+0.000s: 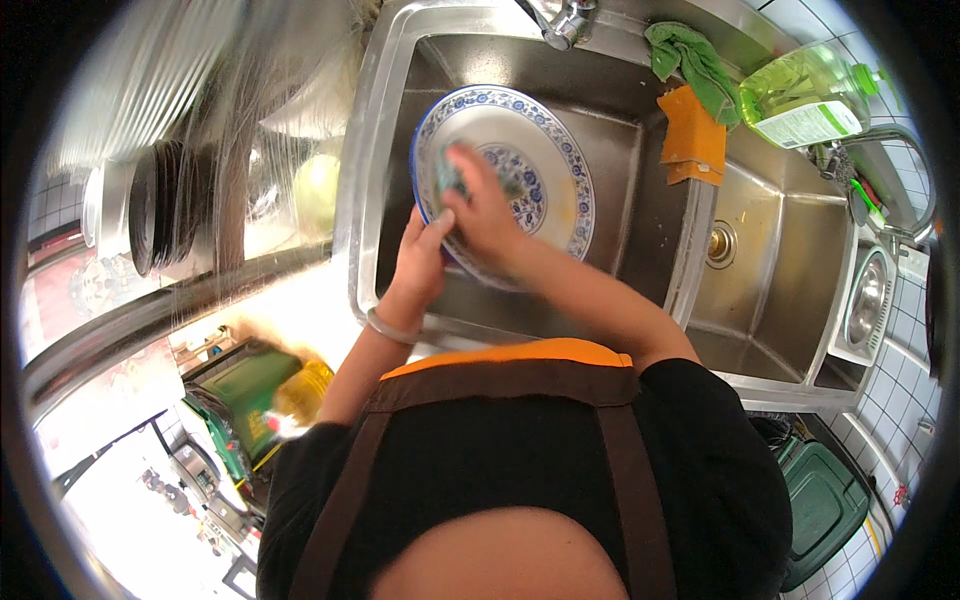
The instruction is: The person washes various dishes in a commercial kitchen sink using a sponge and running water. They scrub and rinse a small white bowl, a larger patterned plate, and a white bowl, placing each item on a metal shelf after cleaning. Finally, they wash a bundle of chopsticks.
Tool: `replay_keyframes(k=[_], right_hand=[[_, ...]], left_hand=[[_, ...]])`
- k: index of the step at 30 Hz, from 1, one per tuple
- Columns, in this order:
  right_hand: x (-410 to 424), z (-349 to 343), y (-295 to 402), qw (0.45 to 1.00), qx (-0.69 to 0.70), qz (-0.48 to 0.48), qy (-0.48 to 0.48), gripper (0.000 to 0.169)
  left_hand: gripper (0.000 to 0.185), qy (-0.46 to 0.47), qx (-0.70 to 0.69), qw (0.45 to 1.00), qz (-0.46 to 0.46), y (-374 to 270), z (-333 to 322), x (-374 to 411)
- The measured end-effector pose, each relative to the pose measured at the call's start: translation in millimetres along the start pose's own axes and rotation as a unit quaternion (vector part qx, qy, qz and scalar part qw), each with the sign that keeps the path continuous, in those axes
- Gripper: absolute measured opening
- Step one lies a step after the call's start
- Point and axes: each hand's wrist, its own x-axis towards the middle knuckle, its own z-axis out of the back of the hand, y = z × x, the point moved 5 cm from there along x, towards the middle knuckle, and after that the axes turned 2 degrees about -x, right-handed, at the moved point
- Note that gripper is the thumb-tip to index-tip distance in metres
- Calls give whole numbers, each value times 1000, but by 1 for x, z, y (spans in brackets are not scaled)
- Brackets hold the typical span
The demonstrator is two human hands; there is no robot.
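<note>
A large white oval plate with blue floral decoration (559,150) is held tilted over the left basin of a stainless steel sink (637,217). My left hand (421,251) grips its near left rim, thumb on the upper face. Pressed to the plate's inner face, my right hand (484,202) holds a greenish scrubbing pad (448,176), blurred and partly covered by the fingers. A yellowish smear shows on the plate's right side. The plate's underside and most of my left fingers are hidden.
A chrome faucet (570,28) stands behind the basin. Over the divider hang an orange cloth (691,135) and a green cloth (694,64). A green detergent bottle (799,94) lies at the right basin (795,262). Dark stacked plates (161,206) stand left, and a lidded green bin (825,502) sits lower right.
</note>
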Motion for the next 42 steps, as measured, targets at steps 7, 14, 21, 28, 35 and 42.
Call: replay_keyframes(k=[7,14,21,28,35,42], right_hand=[[-67,15,5,975,-60,-22,214,44],[-46,70,-92,937,-308,-6,167,49],[32,54,-49,972,-192,125,59,50],[-15,2,44,991,25,79,102,54],[-71,58,7,960,-126,56,242,55],[5,133,-41,897,-442,-6,19,51]], left_hand=[[30,-69,-22,997,-37,2,20,-2],[42,-30,32,998,-50,-16,21,-24],[40,3,30,998,-51,-23,13,-42],[34,6,33,997,-70,-9,8,-26],[37,-39,9,998,-57,-22,24,-31],[42,-60,-15,997,-43,-39,30,-54]])
